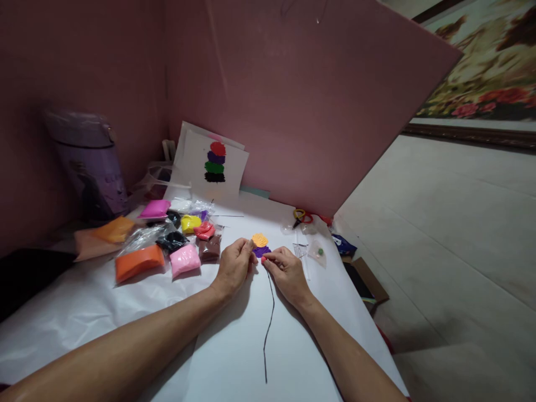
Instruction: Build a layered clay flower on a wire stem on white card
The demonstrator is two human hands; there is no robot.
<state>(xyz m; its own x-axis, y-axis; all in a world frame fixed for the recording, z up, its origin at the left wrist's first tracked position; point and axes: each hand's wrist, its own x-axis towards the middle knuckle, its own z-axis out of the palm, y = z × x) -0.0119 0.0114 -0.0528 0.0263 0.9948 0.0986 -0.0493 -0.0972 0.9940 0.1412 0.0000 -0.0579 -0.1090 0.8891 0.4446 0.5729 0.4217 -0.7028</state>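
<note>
My left forearm point(121, 349) comes in from the lower left corner on a long slant, low over the white paper point(230, 352), and my right forearm point(352, 352) comes up more steeply from the lower right. The two draw toward each other, so that my hands nearly meet, with only a narrow space between the fingertips.

My left hand point(234, 269) has its back and thumb side turned up, wrist slightly bent, fingers curled forward and bunched at the left edge of a purple patch point(262, 252). I cannot tell whether those fingertips are clamped on anything. My right hand point(288, 274) lies on the other side, knuckles up and fingers folded inward, thumb and forefinger pressed together on a small pink lump point(263, 260). That lump sits just below the purple patch, near the top of a thin black line point(273, 307), which runs crookedly down the paper between my forearms. A yellow-orange patch point(260, 240) lies directly above the purple one, touching it.

To the left of my left hand are a brown packet point(209, 248) and a light pink packet point(185, 260); beyond my right hand lies a clear fork point(300, 250)
</note>
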